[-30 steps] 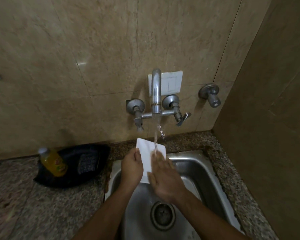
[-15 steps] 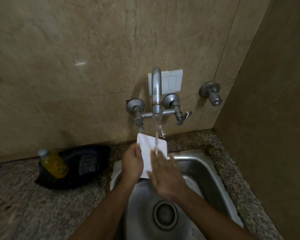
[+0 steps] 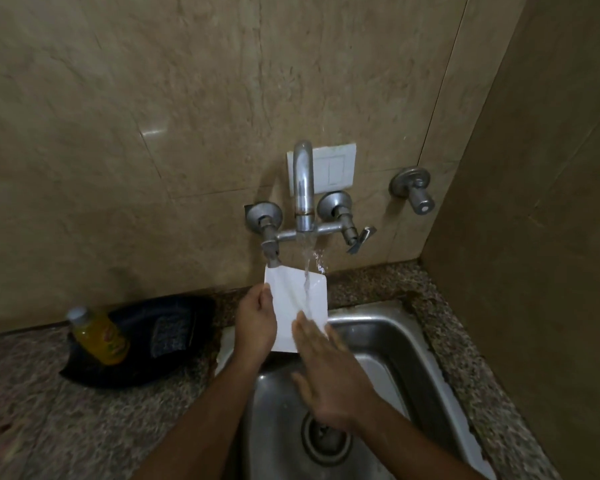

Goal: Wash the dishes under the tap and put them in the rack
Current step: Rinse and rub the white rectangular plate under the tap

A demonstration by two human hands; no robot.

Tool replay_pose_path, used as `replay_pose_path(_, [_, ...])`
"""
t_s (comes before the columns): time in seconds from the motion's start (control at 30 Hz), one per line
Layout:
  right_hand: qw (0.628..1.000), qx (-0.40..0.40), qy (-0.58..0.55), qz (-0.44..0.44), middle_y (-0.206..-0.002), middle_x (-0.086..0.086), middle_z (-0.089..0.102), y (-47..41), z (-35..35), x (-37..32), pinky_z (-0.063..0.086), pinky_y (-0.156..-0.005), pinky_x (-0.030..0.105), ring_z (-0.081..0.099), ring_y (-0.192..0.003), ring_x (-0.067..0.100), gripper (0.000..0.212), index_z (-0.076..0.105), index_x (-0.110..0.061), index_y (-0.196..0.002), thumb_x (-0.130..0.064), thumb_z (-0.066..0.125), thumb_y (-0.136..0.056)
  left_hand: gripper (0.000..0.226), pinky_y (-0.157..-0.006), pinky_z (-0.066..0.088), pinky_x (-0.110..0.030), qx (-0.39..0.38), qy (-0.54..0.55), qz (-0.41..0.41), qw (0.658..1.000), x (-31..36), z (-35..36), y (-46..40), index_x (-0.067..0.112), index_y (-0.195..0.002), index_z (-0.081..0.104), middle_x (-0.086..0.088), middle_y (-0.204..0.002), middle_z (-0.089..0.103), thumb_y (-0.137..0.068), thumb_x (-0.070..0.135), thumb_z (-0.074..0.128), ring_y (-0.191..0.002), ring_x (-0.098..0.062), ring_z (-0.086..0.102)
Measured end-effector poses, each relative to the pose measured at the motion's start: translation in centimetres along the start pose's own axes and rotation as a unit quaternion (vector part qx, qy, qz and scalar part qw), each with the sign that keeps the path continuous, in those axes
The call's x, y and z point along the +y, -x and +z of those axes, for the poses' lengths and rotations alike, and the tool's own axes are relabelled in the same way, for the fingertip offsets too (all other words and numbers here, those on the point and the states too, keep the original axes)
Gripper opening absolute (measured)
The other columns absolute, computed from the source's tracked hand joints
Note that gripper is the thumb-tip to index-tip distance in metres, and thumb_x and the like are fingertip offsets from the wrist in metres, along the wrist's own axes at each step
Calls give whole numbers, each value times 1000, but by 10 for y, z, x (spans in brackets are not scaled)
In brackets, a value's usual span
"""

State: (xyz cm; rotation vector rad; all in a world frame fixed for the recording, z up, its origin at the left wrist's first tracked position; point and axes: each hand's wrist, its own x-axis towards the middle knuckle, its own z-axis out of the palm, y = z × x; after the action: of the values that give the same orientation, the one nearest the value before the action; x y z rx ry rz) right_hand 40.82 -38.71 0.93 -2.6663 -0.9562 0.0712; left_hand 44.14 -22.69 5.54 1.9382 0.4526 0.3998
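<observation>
Since the earlier frames the right hand [image 3: 329,375] had slid slightly lower on the plate [image 3: 297,306], whose far corners rose closer to the tap; the rest kept its place.

Tiled wall [image 3: 153,116]: beige stone tiles, meeting a second wall at the right in a corner.

Desk [image 3: 49,427]: speckled granite, running round the sink on the left, back and right.

Sink [image 3: 413,341]: steel basin set into the desk, with a round drain [image 3: 326,441] near its lower middle.

Black tray [image 3: 142,344]: lay on the desk left of the sink, against the wall; a bottle [image 3: 99,336] of yellow liquid with a pale cap lay tilted on its left part.

Tap [image 3: 302,188]: wall-mounted, with a valve on each side and a white switch plate [image 3: 336,166] behind the spout; water ran from the spout onto the plate. A separate valve [image 3: 414,192] sat on the wall to the right.

Plate: white, square with rounded corners, held tilted above the back of the sink under the stream.

Left hand [image 3: 257,323]: gripped the plate's left edge, fingers curled round it.

Right hand: open, fingers straight and pressed flat on the plate's wet face at its lower right.
</observation>
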Motion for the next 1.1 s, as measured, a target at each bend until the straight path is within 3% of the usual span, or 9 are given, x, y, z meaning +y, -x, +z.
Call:
replay_pose_path(0.13, [999, 10, 31, 10, -161, 3, 0, 3, -5, 11, 1, -122, 43, 10, -152, 18, 79, 15, -12, -157, -38, 38, -87, 32, -55, 37, -21, 7, 9, -7, 1000, 2, 3, 0, 12, -75, 55, 3, -66, 55, -104, 17, 42, -60, -7, 49])
replay_pose_path(0.23, [1000, -8, -7, 4, -162, 0, -3, 8, -4, 5, -11, -121, 33, 1, -152, 14, 85, 9, -15, -158, -35, 44, -83, 32, -56, 37, -21, 2, 15, -8, 1000, 2, 8, -3, 10, -76, 56, 1, -66, 55, -104, 18, 42, -60, -8, 49])
replay_pose_path(0.4, [1000, 17, 9, 20, -162, 4, 4, 10, -2, 8, -2, -123, 35, 14, -151, 21, 86, 17, -11, -157, -31, 50, -80, 36, -61, 35, -31, 4, 36, -2, 999, -6, 14, -3, 10, -69, 50, -1, -63, 50, -103, 14, 42, -58, -9, 44])
replay_pose_path(0.47, [999, 4, -32, 8, -164, 6, 8, 15, 2, 4, 3, -122, 38, 12, -151, 20, 85, 16, -11, -157, -30, 48, -81, 34, -60, 35, -30, -5, 35, 1, 999, -7, 16, -5, 4, -72, 53, -4, -65, 52, -103, 14, 43, -59, -9, 44])
replay_pose_path(0.6, [999, 38, 8, 27, -159, 10, 20, 16, -5, 18, 20, -120, 40, 34, -145, 26, 83, 32, -7, -152, -29, 49, -74, 29, -60, 39, -19, -27, 61, -23, 997, -8, 22, 1, 3, -80, 61, -4, -72, 59, -102, 12, 44, -62, -5, 49])
replay_pose_path(0.7, [999, 34, -35, 0, -161, 10, 21, 14, -6, 9, 16, -122, 33, 26, -147, 22, 88, 29, -8, -153, -24, 57, -71, 28, -65, 41, -27, -47, 92, -58, 993, -10, 31, 2, 5, -84, 63, 1, -72, 60, -102, 15, 44, -66, -7, 51])
replay_pose_path(0.83, [999, 43, 5, 20, -162, 6, 16, 10, -17, 21, 24, -120, 38, 24, -148, 21, 93, 25, -10, -155, -22, 59, -69, 28, -71, 45, -31, -62, 143, -88, 984, -3, 39, 2, 7, -88, 66, -12, -85, 68, -102, 17, 44, -77, -16, 58])
replay_pose_path(1.0, [1000, 23, -6, -21, -162, 2, 18, 7, -22, 16, 13, -119, 36, 13, -149, 15, 98, 22, -15, -156, -20, 67, -69, 27, -93, 53, -45, -121, 215, -173, 954, 6, 46, -3, 20, -104, 70, -9, -104, 74, -103, 26, 44, -101, -29, 68])
replay_pose_path(1.1, [999, 37, 9, 6, -164, -2, -4, -1, -25, 17, -1, -121, 31, -8, -150, 10, 96, 7, -18, -158, -16, 60, -78, 28, -94, 54, -43, -152, 283, -209, 924, 19, 48, -7, 19, -117, 66, -8, -110, 74, -105, 28, 43, -103, -27, 70])
